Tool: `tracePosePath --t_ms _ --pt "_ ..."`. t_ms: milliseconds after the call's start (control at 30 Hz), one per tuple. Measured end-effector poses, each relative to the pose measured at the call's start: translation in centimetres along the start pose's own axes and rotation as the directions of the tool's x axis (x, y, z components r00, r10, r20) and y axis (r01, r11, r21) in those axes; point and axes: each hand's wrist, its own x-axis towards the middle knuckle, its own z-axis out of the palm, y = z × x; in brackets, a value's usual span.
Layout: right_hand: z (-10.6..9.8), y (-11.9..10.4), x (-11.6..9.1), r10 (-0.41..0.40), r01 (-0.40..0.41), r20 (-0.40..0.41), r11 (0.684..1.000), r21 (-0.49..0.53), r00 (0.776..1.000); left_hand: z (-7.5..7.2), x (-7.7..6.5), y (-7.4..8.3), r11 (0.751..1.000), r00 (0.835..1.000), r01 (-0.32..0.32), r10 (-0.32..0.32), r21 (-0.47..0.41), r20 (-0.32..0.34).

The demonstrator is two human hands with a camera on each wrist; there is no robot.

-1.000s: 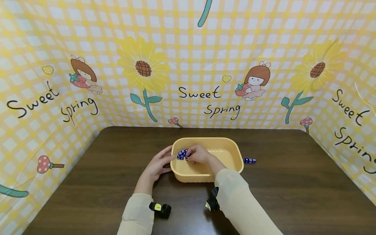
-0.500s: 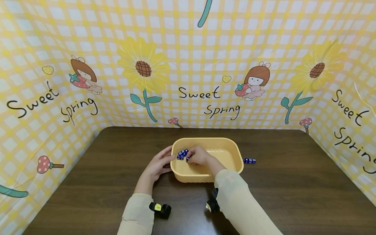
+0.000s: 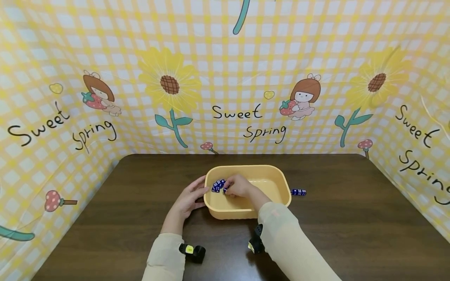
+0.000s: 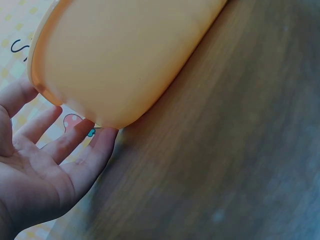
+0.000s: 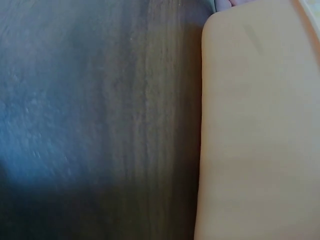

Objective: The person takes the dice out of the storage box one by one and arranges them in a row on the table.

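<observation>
At the far left, a yellow and white checked cloth (image 3: 232, 50) hangs with printed flowers and the words "Sweet Spring"; it passes also behind the dark brown tabletop (image 3: 116, 218) and comes down on the right side. Next is the left sleeve (image 3: 164, 259), of cream colour, with a black wrist device (image 3: 194, 253) on it that bears a yellow label.

From this sleeve comes the left hand (image 3: 188, 199). Its grip is loose: the fingers are spread and rather straight, and in the left wrist view their tips touch the rounded end of the tub (image 3: 251, 168). This tub is light yellow-orange and stands upright on the tabletop, near the middle.

Inside the tub, at its left end, there is a small group of blue dice (image 3: 216, 186) with white dots, lying close together. Just to the right of them, the grip of the right hand (image 3: 240, 186) is closed on one blue die (image 3: 225, 191), pinched between the fingertips, which hide a part of it. The right forearm passes over the front rim, and below it the right sleeve (image 3: 291, 238) carries a second black device (image 3: 256, 241).

Outside, just beside the right end of the tub, a short row of dice (image 3: 299, 192), also blue, lies on the tabletop.
</observation>
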Motion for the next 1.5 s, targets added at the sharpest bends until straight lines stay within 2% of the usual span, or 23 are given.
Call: tracePosePath --t_ms 100,200,300,400,633,800,1067,1233,1367,1500 --pt "-0.7 -1.8 -1.4 -0.016 0.016 -0.005 1.0 -0.022 1.0 0.1 0.1 0.0 1.0 1.0 -0.008 0.008 0.005 0.001" --pt "-1.1 -1.8 -1.1 -0.02 0.02 -0.002 0.999 -0.034 1.0 0.0 0.1 0.1 1.0 1.0 -0.007 0.007 -0.002 -0.003" --pt "-1.5 -1.1 -0.4 -0.019 0.019 0.002 1.0 -0.008 1.0 0.0 0.0 0.1 1.0 1.0 -0.004 0.004 -0.004 -0.007" --pt "-2.3 -1.4 -0.3 -0.01 0.01 -0.007 1.0 0.026 1.0 0.0 -0.1 0.1 1.0 1.0 -0.005 0.005 -0.002 -0.005" --pt "-5.2 -1.9 -0.5 -0.055 0.053 -0.065 0.998 -0.045 0.996 0.0 -0.1 0.0 1.0 1.0 -0.007 0.007 -0.005 0.0" --pt "-7.9 -2.4 -1.0 -0.061 0.056 -0.067 0.996 -0.072 0.996 -0.1 0.1 -0.1 1.0 1.0 -0.004 0.004 -0.006 -0.001" --pt "-11.5 -3.0 -2.8 -0.09 0.083 -0.095 0.993 -0.081 0.991 -0.1 -0.1 -0.2 1.0 1.0 -0.014 0.014 -0.009 0.004" --pt "-13.3 -3.1 -4.3 -0.141 0.128 -0.125 0.986 -0.109 0.982 0.0 -0.1 0.0 1.0 1.0 -0.005 0.005 -0.009 0.008" --pt "-14.7 -2.5 -5.2 -0.159 0.144 -0.14 0.983 -0.114 0.977 -0.1 0.0 0.0 1.0 1.0 -0.013 0.013 0.002 -0.001" --pt "-15.8 -1.4 -6.1 -0.142 0.121 -0.168 0.984 -0.131 0.976 -0.1 0.0 -0.1 1.0 1.0 -0.012 0.012 0.0 0.01"
